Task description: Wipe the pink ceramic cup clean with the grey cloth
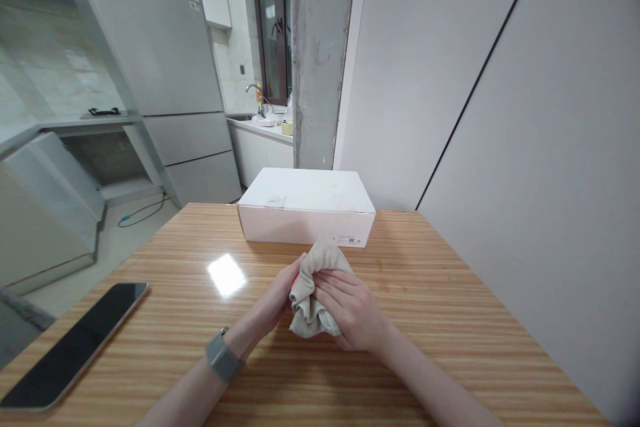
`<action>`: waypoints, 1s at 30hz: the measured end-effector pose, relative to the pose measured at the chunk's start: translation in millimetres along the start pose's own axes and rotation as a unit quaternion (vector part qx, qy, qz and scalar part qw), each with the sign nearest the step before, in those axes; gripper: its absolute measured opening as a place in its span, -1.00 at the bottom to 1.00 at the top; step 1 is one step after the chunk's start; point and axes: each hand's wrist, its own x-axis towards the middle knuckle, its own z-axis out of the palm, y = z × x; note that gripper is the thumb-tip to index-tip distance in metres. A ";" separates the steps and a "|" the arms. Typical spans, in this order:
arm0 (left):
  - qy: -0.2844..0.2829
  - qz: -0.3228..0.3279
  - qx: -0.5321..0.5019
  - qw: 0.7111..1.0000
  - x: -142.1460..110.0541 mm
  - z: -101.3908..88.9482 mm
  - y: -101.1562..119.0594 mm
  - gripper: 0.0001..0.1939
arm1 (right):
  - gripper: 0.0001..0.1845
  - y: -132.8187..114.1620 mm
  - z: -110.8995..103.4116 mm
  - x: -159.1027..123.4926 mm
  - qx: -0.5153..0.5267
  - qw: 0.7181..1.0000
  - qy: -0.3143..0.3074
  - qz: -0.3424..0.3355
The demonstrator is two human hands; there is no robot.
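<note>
A crumpled grey-beige cloth point(323, 257) is bunched between my two hands above the wooden table. My right hand point(353, 307) is closed on it, with the fingers pressed into its folds. On the other side, my left hand point(280, 290) is curled against the bundle, its fingertips mostly hidden. A small bit of something red point(295, 279) shows between my left palm and the cloth; the cloth covers the rest, so its kind cannot be made out. A grey-banded watch point(225, 355) is on my left wrist.
A closed white box point(306, 223) stands on the wooden table point(440, 333) just beyond my hands. At the left edge lies a black-screened phone point(75, 347). A white wall point(540, 167) borders the table's right side. Behind are a fridge point(150, 47) and a sink counter point(263, 140).
</note>
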 end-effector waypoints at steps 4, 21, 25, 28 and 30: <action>0.036 0.056 0.039 0.997 0.8 6.0 -1.7 -0.56 | -0.55 8.5 1.9 -0.6 0.000 0.999 -0.034 0.036; -0.063 0.015 -0.007 0.998 0.0 4.8 11.5 -0.55 | -0.60 8.7 1.0 -4.3 -0.024 0.999 0.011 -0.043; -0.016 0.097 0.197 0.975 4.0 -5.7 15.3 -0.63 | -0.62 3.1 2.1 0.3 0.000 0.999 0.014 -0.042; -0.015 0.106 0.234 0.966 0.1 -4.2 15.3 -0.55 | -0.63 7.4 0.1 -0.7 0.031 0.999 0.008 0.000; -0.018 0.108 0.216 0.970 -4.9 -0.6 14.5 -0.52 | -0.64 12.2 -0.5 -3.7 0.051 0.998 0.009 0.031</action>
